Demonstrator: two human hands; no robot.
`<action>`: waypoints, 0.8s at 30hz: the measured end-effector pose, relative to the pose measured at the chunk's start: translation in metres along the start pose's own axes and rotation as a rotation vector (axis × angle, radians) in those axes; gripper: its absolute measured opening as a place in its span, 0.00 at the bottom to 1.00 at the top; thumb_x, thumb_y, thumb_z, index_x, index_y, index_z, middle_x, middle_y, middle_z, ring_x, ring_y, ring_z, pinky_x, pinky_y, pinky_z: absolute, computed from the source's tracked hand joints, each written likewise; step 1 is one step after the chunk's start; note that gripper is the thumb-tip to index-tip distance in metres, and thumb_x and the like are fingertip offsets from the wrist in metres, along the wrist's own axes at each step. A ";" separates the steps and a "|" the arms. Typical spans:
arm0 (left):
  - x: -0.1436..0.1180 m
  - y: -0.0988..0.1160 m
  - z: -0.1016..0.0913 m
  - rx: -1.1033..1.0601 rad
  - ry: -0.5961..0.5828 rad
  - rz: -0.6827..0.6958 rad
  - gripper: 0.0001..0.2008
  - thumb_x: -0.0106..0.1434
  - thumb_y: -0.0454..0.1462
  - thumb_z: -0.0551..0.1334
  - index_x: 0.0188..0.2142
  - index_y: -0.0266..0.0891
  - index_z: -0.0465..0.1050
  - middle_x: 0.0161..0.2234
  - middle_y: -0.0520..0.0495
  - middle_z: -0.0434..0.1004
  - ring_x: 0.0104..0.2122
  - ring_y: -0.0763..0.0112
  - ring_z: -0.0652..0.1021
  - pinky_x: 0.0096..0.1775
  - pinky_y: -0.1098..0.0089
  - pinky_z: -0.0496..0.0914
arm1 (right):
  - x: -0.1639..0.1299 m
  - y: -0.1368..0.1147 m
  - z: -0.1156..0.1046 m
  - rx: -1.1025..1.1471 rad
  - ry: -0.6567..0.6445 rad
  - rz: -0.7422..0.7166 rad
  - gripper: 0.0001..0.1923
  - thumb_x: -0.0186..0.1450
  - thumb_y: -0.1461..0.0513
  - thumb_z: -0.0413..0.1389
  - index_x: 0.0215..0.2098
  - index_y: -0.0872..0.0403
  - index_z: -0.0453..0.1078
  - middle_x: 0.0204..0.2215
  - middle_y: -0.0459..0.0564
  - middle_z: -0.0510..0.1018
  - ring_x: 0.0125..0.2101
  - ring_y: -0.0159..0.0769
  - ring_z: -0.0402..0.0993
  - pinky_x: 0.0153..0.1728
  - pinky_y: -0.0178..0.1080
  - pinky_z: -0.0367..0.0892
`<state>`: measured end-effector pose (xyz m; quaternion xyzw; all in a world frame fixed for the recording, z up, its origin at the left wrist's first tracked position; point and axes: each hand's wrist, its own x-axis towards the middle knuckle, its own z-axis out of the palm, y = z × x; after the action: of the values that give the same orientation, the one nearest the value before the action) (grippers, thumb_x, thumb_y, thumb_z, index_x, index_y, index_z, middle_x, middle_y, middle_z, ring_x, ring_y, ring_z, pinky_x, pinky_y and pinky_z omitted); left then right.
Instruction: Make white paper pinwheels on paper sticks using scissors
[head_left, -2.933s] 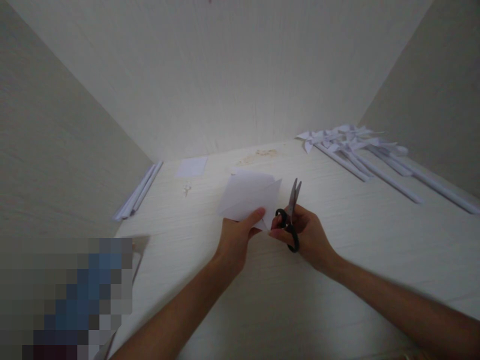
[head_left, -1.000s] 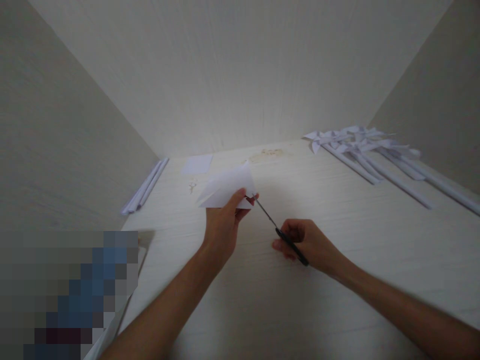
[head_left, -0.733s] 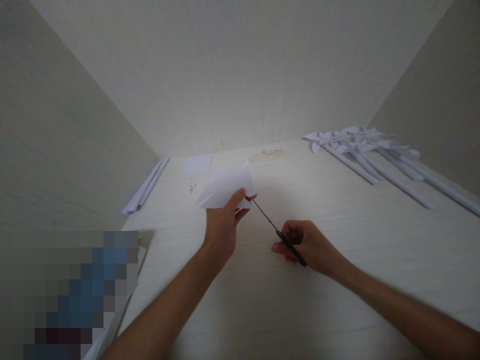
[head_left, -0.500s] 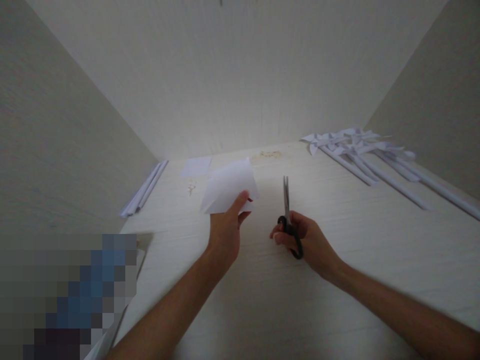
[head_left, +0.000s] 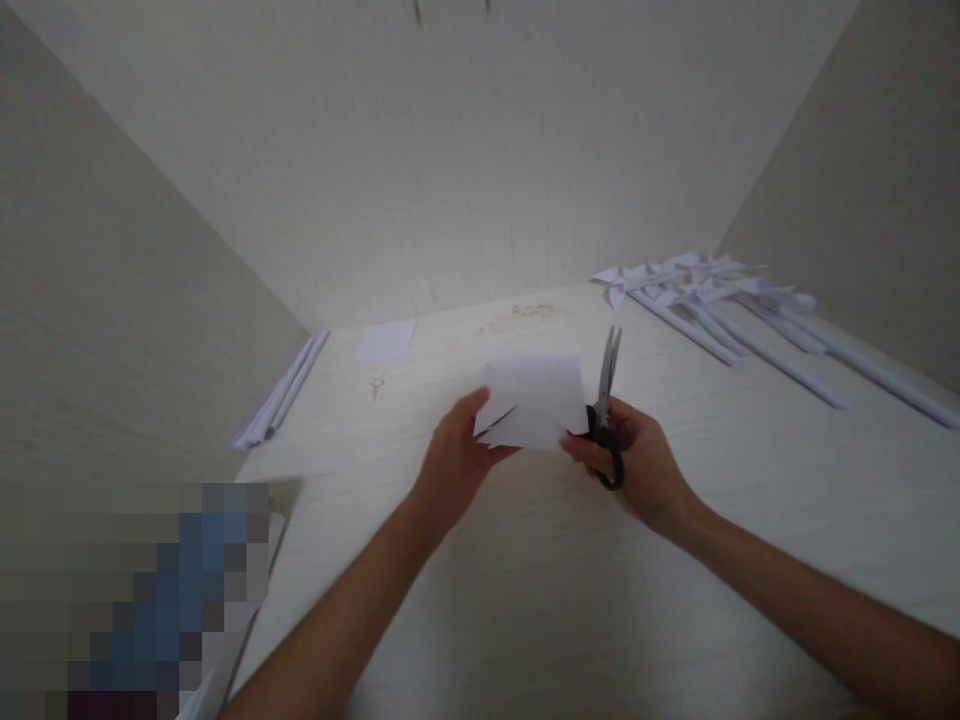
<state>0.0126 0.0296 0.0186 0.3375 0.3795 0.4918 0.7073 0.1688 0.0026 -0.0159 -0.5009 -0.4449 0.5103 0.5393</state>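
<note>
White paper between left hand, right hand, scissors

Enclosed paper-craft workstation: pale wood-grain counter boxed in by plain panels on three sides, w/ finished paper pinwheels at right, rolled paper sticks at left, a small paper square at rear.

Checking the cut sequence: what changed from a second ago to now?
The right hand drew the scissors off the paper and turned them from pointing left at it to blades up, just right of it. The left hand brought the paper rightward, and the right fingertips now touch its edge. Unchanged: both grips, the pinwheels, the rolled sticks.
</note>
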 end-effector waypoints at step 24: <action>0.002 0.016 0.002 -0.169 0.329 0.218 0.15 0.47 0.27 0.63 0.37 0.39 0.71 0.35 0.50 0.76 0.32 0.76 0.76 0.32 0.79 0.71 | -0.006 0.003 0.005 -0.251 -0.189 0.073 0.16 0.46 0.58 0.63 0.20 0.54 0.58 0.16 0.40 0.64 0.18 0.26 0.59 0.19 0.32 0.56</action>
<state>0.0077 0.0359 0.0332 0.2312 0.4084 0.6439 0.6043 0.1631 -0.0027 -0.0185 -0.5300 -0.5352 0.5150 0.4092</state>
